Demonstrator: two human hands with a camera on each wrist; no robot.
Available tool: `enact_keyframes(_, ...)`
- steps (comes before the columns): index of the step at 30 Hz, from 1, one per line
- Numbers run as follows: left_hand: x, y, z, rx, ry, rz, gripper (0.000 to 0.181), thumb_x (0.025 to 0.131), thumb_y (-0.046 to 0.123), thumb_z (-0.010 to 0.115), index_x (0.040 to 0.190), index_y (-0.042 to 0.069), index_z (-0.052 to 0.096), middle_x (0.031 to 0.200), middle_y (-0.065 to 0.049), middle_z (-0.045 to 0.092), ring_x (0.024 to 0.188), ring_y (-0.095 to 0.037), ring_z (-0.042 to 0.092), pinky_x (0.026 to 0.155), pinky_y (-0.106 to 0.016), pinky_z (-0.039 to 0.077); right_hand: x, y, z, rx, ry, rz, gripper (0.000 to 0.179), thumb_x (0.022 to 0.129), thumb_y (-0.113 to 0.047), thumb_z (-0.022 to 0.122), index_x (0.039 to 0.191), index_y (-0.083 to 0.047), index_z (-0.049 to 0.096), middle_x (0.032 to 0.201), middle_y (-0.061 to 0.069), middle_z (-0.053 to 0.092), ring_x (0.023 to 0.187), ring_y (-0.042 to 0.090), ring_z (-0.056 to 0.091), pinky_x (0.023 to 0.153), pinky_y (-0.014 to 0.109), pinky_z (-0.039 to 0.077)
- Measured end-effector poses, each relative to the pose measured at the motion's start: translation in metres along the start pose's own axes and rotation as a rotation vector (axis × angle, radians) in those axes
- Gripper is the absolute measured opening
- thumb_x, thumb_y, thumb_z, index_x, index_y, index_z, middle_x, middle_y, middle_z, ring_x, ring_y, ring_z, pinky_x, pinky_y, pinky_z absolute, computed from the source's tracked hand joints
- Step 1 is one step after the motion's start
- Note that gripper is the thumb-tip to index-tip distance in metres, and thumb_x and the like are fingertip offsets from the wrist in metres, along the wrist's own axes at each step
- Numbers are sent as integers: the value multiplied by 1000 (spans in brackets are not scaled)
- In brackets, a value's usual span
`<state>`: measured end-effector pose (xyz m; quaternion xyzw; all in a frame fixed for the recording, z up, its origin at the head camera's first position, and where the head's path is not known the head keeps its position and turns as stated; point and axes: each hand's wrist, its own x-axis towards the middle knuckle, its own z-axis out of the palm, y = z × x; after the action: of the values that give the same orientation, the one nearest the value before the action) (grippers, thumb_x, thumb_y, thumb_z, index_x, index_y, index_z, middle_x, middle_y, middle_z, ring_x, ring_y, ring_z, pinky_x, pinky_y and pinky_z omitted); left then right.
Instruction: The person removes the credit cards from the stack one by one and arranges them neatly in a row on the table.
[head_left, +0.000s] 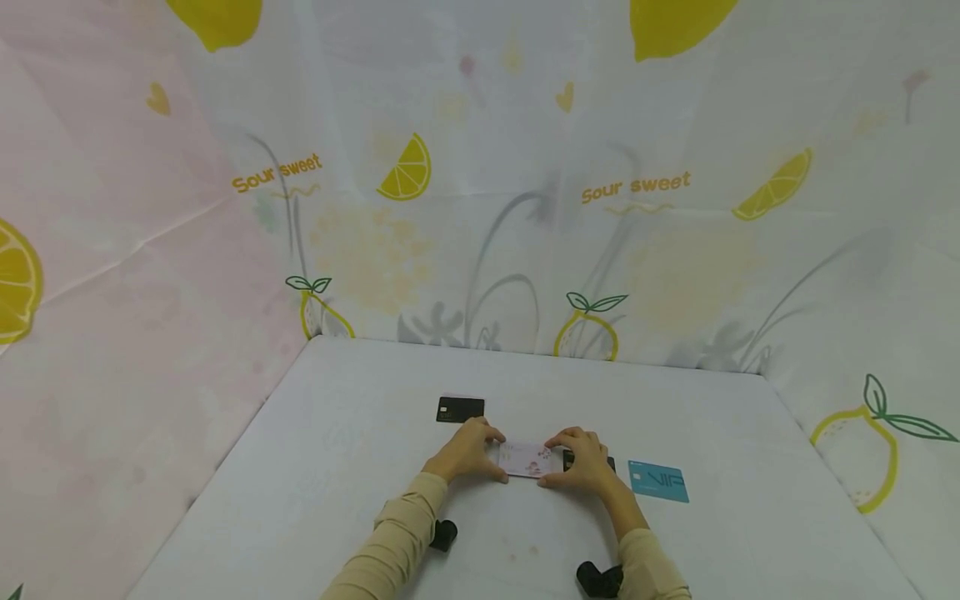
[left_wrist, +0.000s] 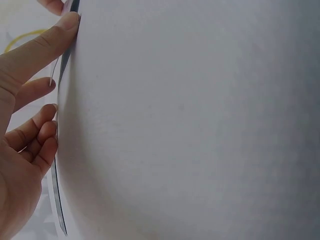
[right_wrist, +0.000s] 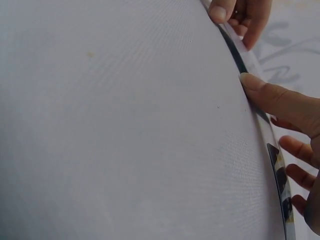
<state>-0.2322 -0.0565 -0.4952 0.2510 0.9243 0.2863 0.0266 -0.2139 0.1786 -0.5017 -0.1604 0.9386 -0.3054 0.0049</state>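
Note:
Both my hands are on a pale pink card [head_left: 525, 459] with small pinkish-red figures, held long side across. At its left end, the left hand [head_left: 467, 452] pinches it between thumb and fingers. The right hand [head_left: 585, 465] grips the right end the same way. In the left wrist view the left thumb [left_wrist: 60, 31] presses the card's near edge, and in the right wrist view the right thumb [right_wrist: 262, 89] does likewise. A black card [head_left: 567, 459] lies by the right hand, partly hidden behind it.
Another black card [head_left: 461, 409] lies farther back on the white table [head_left: 360, 400], beyond the left hand. A blue card marked VIP [head_left: 658, 482] is right of the right hand. Lemon-printed cloth [head_left: 480, 242] hangs behind the table.

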Motion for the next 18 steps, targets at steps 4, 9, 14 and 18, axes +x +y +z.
enact_keyframes(4, 1, -2, 1, -6, 2, 2, 56, 57, 32, 90, 103, 5, 72, 91, -5, 57, 89, -20, 50, 79, -34, 46, 0, 1, 1, -5, 1, -1, 48, 61, -34, 87, 102, -16, 69, 114, 14, 55, 108, 39, 43, 86, 63, 32)
enact_keyframes(9, 1, -3, 1, 0, -4, 10, 56, 57, 33, 90, 102, 5, 72, 90, -3, 57, 87, -18, 50, 77, -32, 46, -1, 2, 2, 4, -1, 2, 48, 62, -34, 87, 102, -15, 68, 115, 14, 54, 110, 40, 42, 87, 63, 31)
enact_keyframes(14, 0, -3, 1, 2, -5, 16, 56, 57, 33, 90, 102, 5, 72, 90, -4, 57, 86, -18, 49, 76, -30, 45, -2, 2, 3, 1, 7, 1, 48, 62, -34, 86, 103, -17, 68, 116, 12, 54, 110, 39, 42, 88, 63, 31)
enact_keyframes(18, 0, -2, -1, -1, -10, 18, 57, 58, 33, 89, 104, 4, 72, 92, -5, 57, 88, -18, 49, 77, -31, 45, -1, 2, 3, -1, 15, -5, 47, 63, -34, 86, 102, -18, 68, 115, 11, 54, 109, 38, 42, 87, 62, 32)
